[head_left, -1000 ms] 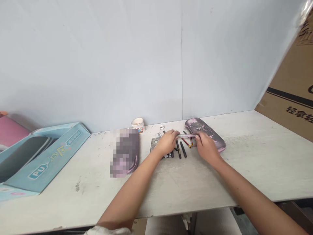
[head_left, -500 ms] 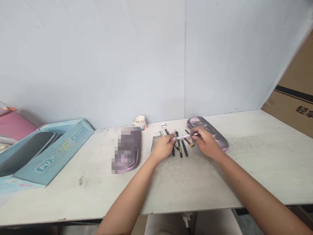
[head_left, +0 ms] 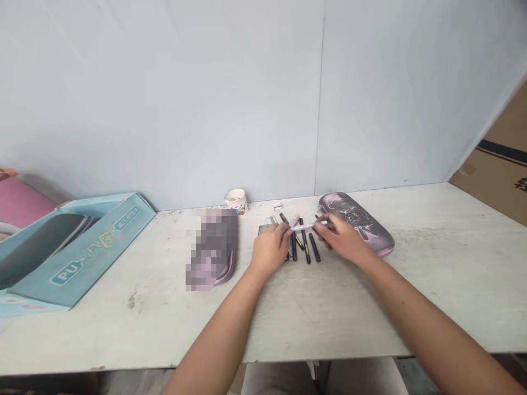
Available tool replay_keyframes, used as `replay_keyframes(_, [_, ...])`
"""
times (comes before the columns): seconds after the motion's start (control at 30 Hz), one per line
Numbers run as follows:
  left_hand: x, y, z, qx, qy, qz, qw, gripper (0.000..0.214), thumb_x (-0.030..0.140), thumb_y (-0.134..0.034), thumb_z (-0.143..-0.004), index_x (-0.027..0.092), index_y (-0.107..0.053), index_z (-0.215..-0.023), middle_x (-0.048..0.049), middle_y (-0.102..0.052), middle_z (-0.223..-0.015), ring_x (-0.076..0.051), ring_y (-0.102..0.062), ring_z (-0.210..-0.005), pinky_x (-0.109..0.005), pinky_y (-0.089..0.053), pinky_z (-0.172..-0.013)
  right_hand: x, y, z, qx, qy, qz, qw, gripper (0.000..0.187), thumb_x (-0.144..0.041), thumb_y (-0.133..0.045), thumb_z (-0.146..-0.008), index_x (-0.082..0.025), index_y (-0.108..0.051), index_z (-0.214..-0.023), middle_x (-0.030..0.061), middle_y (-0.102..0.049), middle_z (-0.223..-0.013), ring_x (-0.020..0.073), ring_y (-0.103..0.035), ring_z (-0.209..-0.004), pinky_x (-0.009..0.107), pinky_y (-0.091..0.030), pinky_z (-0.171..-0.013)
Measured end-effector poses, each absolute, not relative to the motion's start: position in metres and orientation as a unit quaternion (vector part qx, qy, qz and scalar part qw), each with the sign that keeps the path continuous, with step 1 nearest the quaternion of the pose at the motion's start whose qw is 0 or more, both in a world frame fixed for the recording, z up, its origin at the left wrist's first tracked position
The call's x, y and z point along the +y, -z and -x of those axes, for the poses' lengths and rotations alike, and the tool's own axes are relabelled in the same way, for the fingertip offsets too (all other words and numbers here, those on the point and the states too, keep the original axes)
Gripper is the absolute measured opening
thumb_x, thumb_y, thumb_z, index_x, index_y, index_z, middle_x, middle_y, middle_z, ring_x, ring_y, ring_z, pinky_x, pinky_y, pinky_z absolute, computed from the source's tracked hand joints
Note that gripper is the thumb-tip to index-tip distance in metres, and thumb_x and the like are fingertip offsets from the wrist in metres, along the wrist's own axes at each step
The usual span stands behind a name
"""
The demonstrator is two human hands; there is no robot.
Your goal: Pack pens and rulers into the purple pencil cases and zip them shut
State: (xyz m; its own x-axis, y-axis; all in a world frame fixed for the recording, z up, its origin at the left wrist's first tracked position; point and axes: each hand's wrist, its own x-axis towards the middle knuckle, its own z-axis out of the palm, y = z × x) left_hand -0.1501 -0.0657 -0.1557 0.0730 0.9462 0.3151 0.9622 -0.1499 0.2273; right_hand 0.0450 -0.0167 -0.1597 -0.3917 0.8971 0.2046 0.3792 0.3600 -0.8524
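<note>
A slim, whitish pen (head_left: pixel 303 226) is held level above the table, between my two hands. My left hand (head_left: pixel 269 245) pinches its left end and my right hand (head_left: pixel 338 235) grips the right end, both with fingers closed. Beneath and around it lie several dark pens, among them a short black one (head_left: pixel 314 248). A pale pink item (head_left: pixel 295 219), too small to make out, lies just behind the held pen. My left hand partly covers a grey patterned flat piece (head_left: pixel 263 227). Beyond my right hand rests a dark purple zipped case (head_left: pixel 356 219) with a raised design.
Left of my hands lies a second purple case (head_left: pixel 230 247), partly blurred out. A paper cup (head_left: pixel 236 201) and a small whitish block (head_left: pixel 277 206) stand near the wall. A light blue box (head_left: pixel 78 269) holds a dark case at left; a brown carton (head_left: pixel 489 170) is at far right.
The camera view has shifted slightly. Both hands have moved a little left over the pens, still holding the whitish pen. My right hand now hides the reddish pencil that showed before.
</note>
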Motion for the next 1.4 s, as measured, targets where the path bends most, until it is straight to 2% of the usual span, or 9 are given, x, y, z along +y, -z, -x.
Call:
replay_keyframes(0.2, [-0.069, 0.160, 0.142, -0.643, 0.178, 0.744, 0.028, 0.033, 0.038, -0.025, -0.092, 0.024, -0.055, -0.098, -0.0039, -0.060, -0.089, -0.018, -0.055, -0.082, -0.026, -0.037, -0.064, -0.016, 0.161, -0.057, -0.762, -0.367, 0.388, 0.366, 0.028, -0.038, -0.045, -0.082, -0.022, -0.050, -0.104, 0.0032, -0.061, -0.092, 0.0141, -0.056, -0.071, 0.029, -0.045, -0.066])
replay_keyframes(0.33, [-0.070, 0.160, 0.140, -0.639, 0.171, 0.749, 0.039, 0.034, 0.038, -0.024, -0.092, 0.023, -0.054, -0.097, -0.0040, -0.060, -0.089, -0.018, -0.055, -0.082, -0.026, -0.036, -0.062, -0.019, 0.162, -0.058, -0.753, -0.379, 0.425, 0.329, 0.030, -0.047, -0.041, -0.082, -0.020, -0.054, -0.088, -0.0005, -0.056, -0.066, 0.0133, -0.052, -0.057, 0.028, -0.044, -0.058])
replay_keyframes(0.5, [-0.071, 0.161, 0.140, -0.635, 0.171, 0.752, 0.049, 0.034, 0.038, -0.024, -0.092, 0.023, -0.054, -0.096, -0.0037, -0.060, -0.088, -0.018, -0.055, -0.082, -0.027, -0.036, -0.061, -0.021, 0.165, -0.058, -0.730, -0.431, 0.379, 0.370, 0.032, -0.045, -0.050, -0.078, -0.023, -0.050, -0.101, 0.0027, -0.058, -0.091, 0.0144, -0.056, -0.072, 0.028, -0.047, -0.061])
replay_keyframes(0.63, [-0.071, 0.161, 0.139, -0.634, 0.169, 0.753, 0.051, 0.034, 0.037, -0.025, -0.092, 0.023, -0.055, -0.098, -0.0044, -0.059, -0.089, -0.018, -0.055, -0.082, -0.027, -0.037, -0.061, -0.022, 0.168, -0.059, -0.728, -0.419, 0.427, 0.335, 0.031, -0.049, -0.045, -0.080, -0.021, -0.054, -0.091, -0.0012, -0.055, -0.068, 0.0120, -0.050, -0.055, 0.028, -0.045, -0.053])
replay_keyframes(0.77, [-0.071, 0.160, 0.138, -0.638, 0.165, 0.751, 0.037, 0.034, 0.037, -0.026, -0.092, 0.022, -0.055, -0.100, -0.0055, -0.059, -0.090, -0.018, -0.055, -0.085, -0.027, -0.038, -0.064, -0.023, 0.167, -0.059, -0.713, -0.458, 0.379, 0.372, 0.035, -0.046, -0.052, -0.076, -0.023, -0.051, -0.102, 0.0029, -0.058, -0.093, 0.0140, -0.055, -0.072, 0.028, -0.048, -0.060])
replay_keyframes(0.9, [-0.071, 0.159, 0.138, -0.641, 0.163, 0.749, 0.031, 0.034, 0.038, -0.026, -0.092, 0.021, -0.055, -0.100, -0.0061, -0.059, -0.091, -0.019, -0.055, -0.085, -0.028, -0.039, -0.065, -0.024, 0.166, -0.058, -0.698, -0.466, 0.425, 0.339, 0.035, -0.051, -0.047, -0.079, -0.020, -0.053, -0.093, -0.0012, -0.055, -0.065, 0.0123, -0.050, -0.054, 0.026, -0.043, -0.049])
replay_keyframes(1.1, [-0.072, 0.159, 0.138, -0.638, 0.164, 0.752, 0.028, 0.034, 0.038, -0.026, -0.092, 0.022, -0.055, -0.099, -0.0056, -0.059, -0.089, -0.019, -0.055, -0.084, -0.027, -0.037, -0.063, -0.024, 0.168, -0.057, -0.687, -0.494, 0.395, 0.358, 0.037, -0.049, -0.050, -0.077, -0.022, -0.050, -0.103, 0.0003, -0.057, -0.078, 0.0131, -0.054, -0.064, 0.025, -0.045, -0.051])
replay_keyframes(1.23, [-0.070, 0.161, 0.139, -0.633, 0.173, 0.754, 0.013, 0.035, 0.038, -0.026, -0.092, 0.022, -0.055, -0.098, -0.0050, -0.059, -0.089, -0.018, -0.055, -0.084, -0.027, -0.037, -0.064, -0.021, 0.171, -0.058, -0.698, -0.449, 0.429, 0.356, 0.031, -0.050, -0.045, -0.080, -0.021, -0.050, -0.087, -0.0040, -0.050, -0.057, 0.0109, -0.046, -0.047, 0.025, -0.038, -0.047])
replay_keyframes(1.4, [-0.065, 0.160, 0.148, -0.670, 0.171, 0.721, 0.045, 0.032, 0.037, -0.029, -0.091, 0.024, -0.056, -0.104, -0.0065, -0.056, -0.090, -0.021, -0.052, -0.084, -0.030, -0.037, -0.067, -0.017, 0.174, -0.062, -0.734, -0.258, 0.462, 0.425, 0.020, -0.036, -0.043, -0.083, -0.021, -0.050, -0.095, 0.0031, -0.059, -0.079, 0.0181, -0.056, -0.070, 0.032, -0.043, -0.067])
